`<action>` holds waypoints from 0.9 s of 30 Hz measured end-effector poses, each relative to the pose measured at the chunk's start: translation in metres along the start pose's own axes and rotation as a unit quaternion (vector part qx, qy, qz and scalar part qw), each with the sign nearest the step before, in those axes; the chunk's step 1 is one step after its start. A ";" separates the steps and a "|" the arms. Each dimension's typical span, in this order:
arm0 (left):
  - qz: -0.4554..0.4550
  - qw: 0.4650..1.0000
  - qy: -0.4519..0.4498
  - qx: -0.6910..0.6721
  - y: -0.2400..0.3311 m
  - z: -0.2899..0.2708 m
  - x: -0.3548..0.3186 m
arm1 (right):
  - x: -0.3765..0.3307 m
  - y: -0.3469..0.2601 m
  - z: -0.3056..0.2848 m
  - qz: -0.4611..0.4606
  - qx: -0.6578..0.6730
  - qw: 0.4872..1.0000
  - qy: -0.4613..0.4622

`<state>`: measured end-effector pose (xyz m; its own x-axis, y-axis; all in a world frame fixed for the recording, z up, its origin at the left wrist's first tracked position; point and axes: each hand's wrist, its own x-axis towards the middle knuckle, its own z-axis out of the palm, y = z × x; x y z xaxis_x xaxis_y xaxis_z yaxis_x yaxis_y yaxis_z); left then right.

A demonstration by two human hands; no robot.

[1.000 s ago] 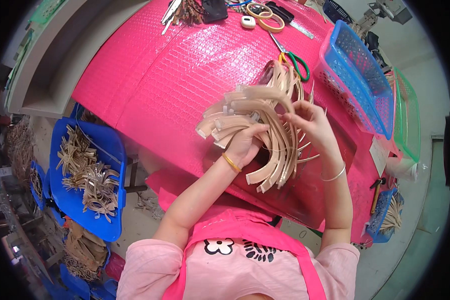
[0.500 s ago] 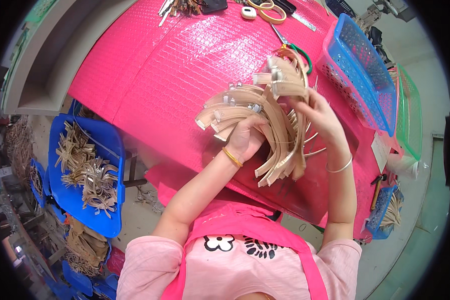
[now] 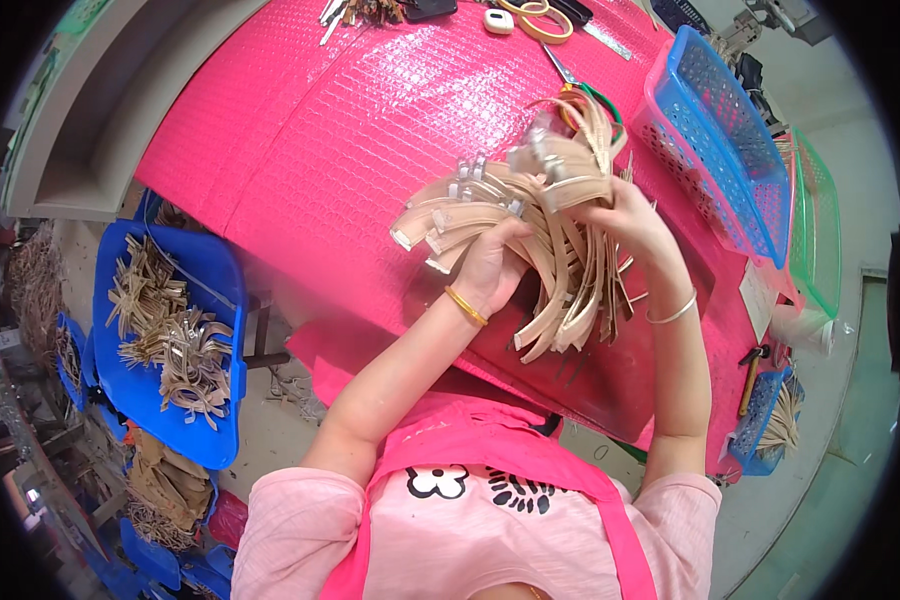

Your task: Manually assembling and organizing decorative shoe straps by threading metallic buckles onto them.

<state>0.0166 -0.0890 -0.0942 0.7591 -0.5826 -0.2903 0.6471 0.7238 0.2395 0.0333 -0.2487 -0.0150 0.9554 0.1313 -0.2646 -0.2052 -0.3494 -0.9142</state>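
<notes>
Tan straps [image 3: 530, 230] in both hands; blue basket [image 3: 720, 140] right, scissors [image 3: 570, 85] behind.

The left hand [image 3: 490, 265] hid the middle of the bundle of tan straps [image 3: 530, 230], and its fingers lay out of sight behind them. Beyond the right hand [image 3: 630, 215], the scissors [image 3: 580, 85] were half covered by strap ends. Tape rolls [image 3: 535, 15] farther off were cut by the top edge.

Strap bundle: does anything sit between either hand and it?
No. The left hand grips the strap bundle from below, and the right hand pinches the straps near their buckle ends. Both touch it directly; nothing visible lies between.
</notes>
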 end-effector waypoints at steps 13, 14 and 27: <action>0.033 0.997 -0.039 -0.052 -0.006 0.012 0.013 | -0.110 -0.057 -0.058 -0.032 -0.006 0.919 0.392; 0.039 0.995 -0.055 -0.079 -0.010 0.018 0.019 | -0.137 -0.055 -0.072 -0.064 0.000 0.894 0.443; -0.047 0.953 -0.101 0.281 0.014 0.045 -0.059 | -0.183 0.002 -0.005 -0.120 0.502 0.771 0.374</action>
<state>-0.0159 -0.0606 -0.0320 0.6578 -0.7352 -0.1640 0.6051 0.3861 0.6962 -0.1408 -0.2779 0.0331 0.7702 -0.6215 -0.1436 0.2936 0.5453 -0.7851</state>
